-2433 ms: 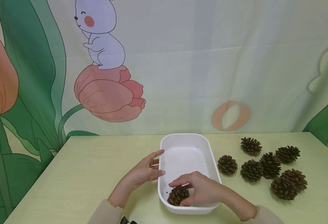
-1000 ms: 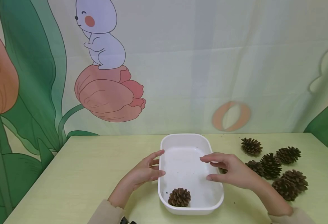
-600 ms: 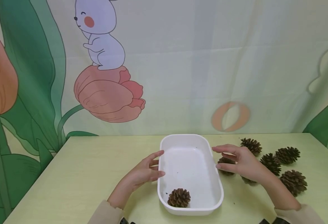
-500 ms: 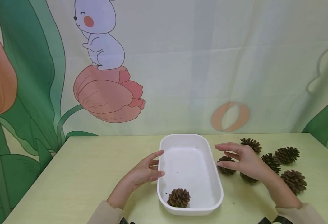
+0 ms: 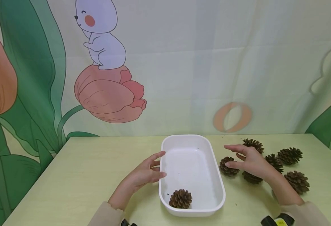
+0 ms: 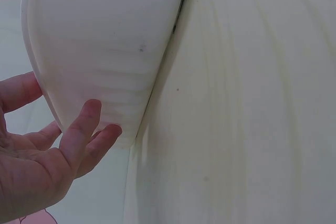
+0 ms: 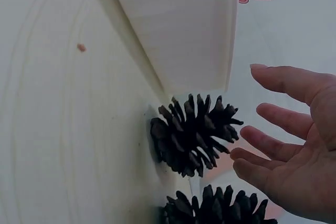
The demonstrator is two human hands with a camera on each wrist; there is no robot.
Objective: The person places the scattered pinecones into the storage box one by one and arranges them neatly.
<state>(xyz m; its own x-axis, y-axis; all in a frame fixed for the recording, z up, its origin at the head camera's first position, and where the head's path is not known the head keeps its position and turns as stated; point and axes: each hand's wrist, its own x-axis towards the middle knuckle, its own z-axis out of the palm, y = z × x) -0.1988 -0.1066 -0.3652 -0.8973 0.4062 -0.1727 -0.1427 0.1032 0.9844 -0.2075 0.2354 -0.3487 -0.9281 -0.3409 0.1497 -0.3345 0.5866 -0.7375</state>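
My left hand [image 5: 145, 172] is at the left side of a white plastic tray [image 5: 221, 188], thumb and forefinger over its rim. The left wrist view shows its other fingers against the tray's outer wall [image 6: 136, 51]. Inside the tray's near left corner sits a brown pine cone [image 5: 180, 199]. To the right of the tray, my right hand [image 5: 251, 160] hovers with fingers spread and nothing in them. Its thumb overlaps the nearest loose pine cone [image 5: 225, 169] in the head view; in the right wrist view that pine cone [image 7: 194, 135] stands just off the fingertips.
More pine cones lie on the right of the pale table [image 5: 103, 175]: one at the back [image 5: 254, 145], one farther right [image 5: 290, 156], one nearer [image 5: 297, 182], others partly behind my right hand. A printed cloth [image 5: 168, 78] hangs behind the table.
My right hand has let go of the pine cone in the tray, lifted out and moved right to over the loose pine cones. The left hand has stayed at the tray.
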